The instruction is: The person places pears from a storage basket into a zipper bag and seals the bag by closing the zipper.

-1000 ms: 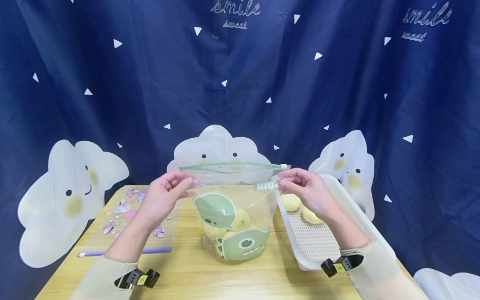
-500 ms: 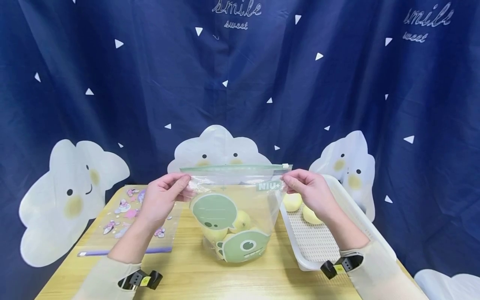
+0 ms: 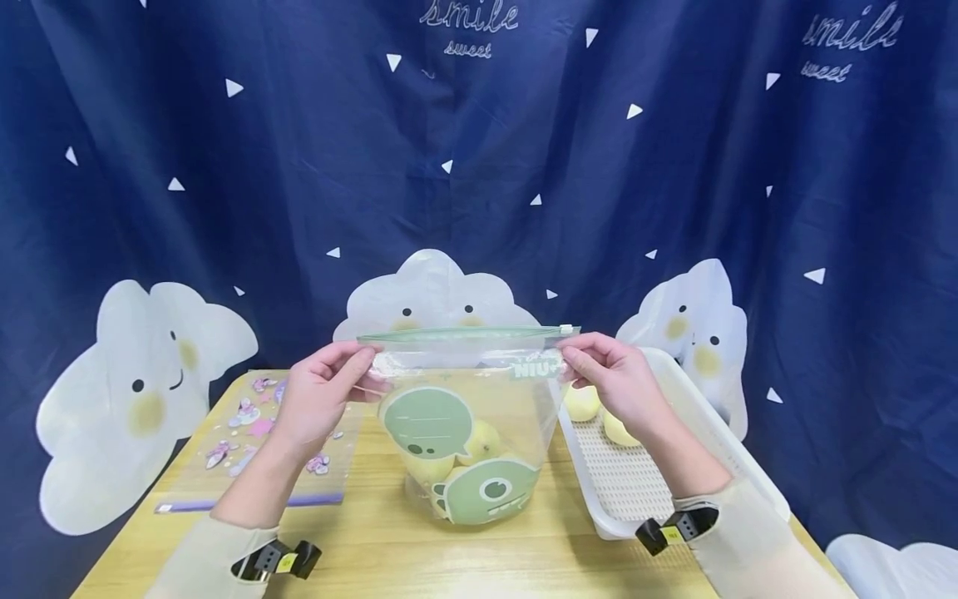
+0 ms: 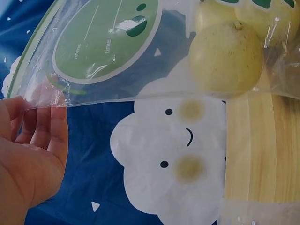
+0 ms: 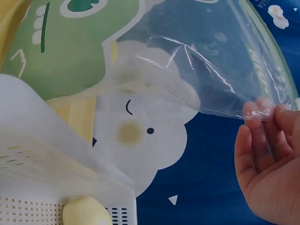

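A clear zip bag (image 3: 479, 399) with green printed shapes stands upright on the wooden table, several yellow pear-like fruits (image 4: 226, 58) inside its lower part. My left hand (image 3: 323, 387) pinches the bag's upper left edge between thumb and fingers, just under the green zip strip (image 3: 464, 334). On the opposite side my right hand (image 3: 617, 374) pinches the upper right edge near the white slider (image 3: 566, 329). In the right wrist view the film bunches between the right thumb and fingertips. The bag's top is stretched flat between both hands.
To the right sits a white basket (image 3: 599, 507) with a perforated base, holding yellow fruits (image 3: 580, 403) partly behind the right hand. A second clear bag (image 3: 224, 457) with pink prints and a purple zip lies flat on the left. Behind the table hangs a blue curtain (image 3: 479, 200).
The bag's top, slightly gaping one second ago, is now drawn flat. Both hands have shifted their hold on its upper edges, the thumbs now over the front film.
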### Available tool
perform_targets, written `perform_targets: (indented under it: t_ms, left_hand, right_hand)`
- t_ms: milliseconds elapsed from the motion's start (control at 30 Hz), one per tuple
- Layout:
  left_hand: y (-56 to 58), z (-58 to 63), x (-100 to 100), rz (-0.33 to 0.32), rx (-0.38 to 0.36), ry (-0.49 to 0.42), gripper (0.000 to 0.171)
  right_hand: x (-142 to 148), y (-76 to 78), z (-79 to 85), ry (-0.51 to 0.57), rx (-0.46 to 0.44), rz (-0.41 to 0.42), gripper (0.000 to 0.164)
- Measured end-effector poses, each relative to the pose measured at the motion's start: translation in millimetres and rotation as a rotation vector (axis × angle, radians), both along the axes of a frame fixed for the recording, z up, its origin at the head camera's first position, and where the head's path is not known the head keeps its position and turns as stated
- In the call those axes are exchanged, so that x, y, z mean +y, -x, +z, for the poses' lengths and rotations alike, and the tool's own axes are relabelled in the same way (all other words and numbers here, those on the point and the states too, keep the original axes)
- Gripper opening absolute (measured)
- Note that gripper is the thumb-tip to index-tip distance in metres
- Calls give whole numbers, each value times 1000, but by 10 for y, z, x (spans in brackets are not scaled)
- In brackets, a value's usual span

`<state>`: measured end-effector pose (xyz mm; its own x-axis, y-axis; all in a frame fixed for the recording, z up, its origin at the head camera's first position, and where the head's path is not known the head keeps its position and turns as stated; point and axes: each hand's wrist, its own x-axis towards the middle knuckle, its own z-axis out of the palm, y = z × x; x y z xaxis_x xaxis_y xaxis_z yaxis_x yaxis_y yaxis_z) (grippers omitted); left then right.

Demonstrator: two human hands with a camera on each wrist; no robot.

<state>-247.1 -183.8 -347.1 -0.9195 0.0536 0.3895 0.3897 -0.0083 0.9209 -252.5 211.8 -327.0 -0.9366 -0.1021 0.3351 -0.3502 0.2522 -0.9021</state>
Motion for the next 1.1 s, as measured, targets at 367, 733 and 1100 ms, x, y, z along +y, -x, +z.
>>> perform_targets:
  t_ms: [367,733,1100]
  left_hand:
    - [3,-28,-46,13,0,45,23]
    - [99,145,-20,88,37,317,50]
    - [79,363,818,125,695,518,36]
  right_hand:
    - [-87,-19,-19,33,31,-9,21]
    - [-153,-32,38,38,48,1,16]
    - [-209,-21,37,15,40,2,13]
